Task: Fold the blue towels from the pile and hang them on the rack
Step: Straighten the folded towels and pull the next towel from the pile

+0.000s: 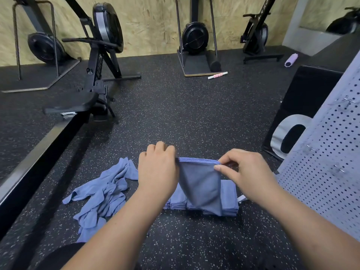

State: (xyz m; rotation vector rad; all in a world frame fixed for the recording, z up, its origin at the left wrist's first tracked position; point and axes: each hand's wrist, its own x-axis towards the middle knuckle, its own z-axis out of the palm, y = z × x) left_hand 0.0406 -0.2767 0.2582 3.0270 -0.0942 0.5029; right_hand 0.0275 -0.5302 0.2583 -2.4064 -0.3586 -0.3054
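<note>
head view: left hand (156, 168) and right hand (244, 170) pinch the folded blue cloth towel (200, 186) by its top edge, above the folded stack (229, 199). align corners squarely before hanging.

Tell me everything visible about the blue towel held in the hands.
The towel is thin, soft blue cloth, already folded into layers. Its stacked upper edge is stretched between the left hand and the right hand. The rest hangs down, narrowing, in front of a stack of folded towels on the floor.
</note>
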